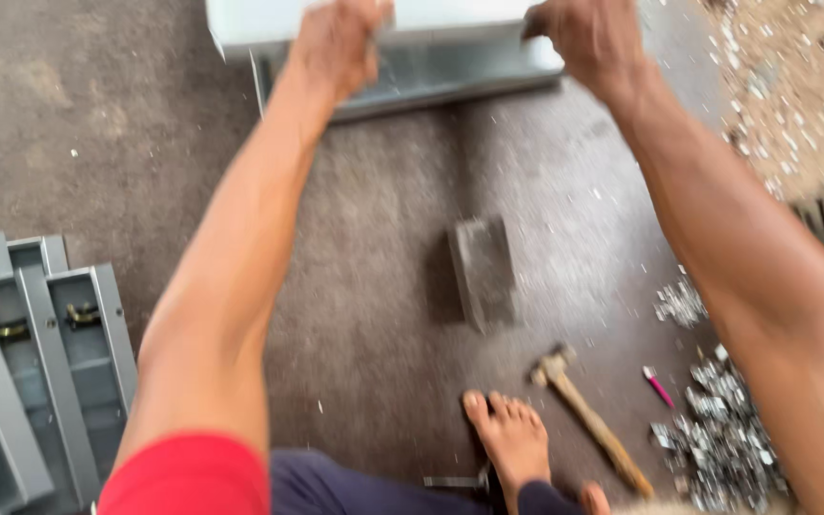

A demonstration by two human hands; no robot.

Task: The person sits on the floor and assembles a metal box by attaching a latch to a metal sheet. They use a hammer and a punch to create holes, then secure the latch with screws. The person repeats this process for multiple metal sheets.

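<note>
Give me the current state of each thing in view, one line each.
Left hand: gripping the near edge of the white-topped metal box.
Right hand: closed on the same box's edge.
White-topped grey metal box: lying on the floor, held by both hands.
Grey rectangular block: lying free on the floor.
Wooden-handled hammer: lying flat, untouched.
Grey metal channel boxes: stacked side by side, open faces up.
Small metal clips: heaped loose.

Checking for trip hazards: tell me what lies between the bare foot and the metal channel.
In the head view, a grey block lies between the bare foot and the metal channel.

smooth grey metal channel (431,72), wooden-handled hammer (588,420).
</note>
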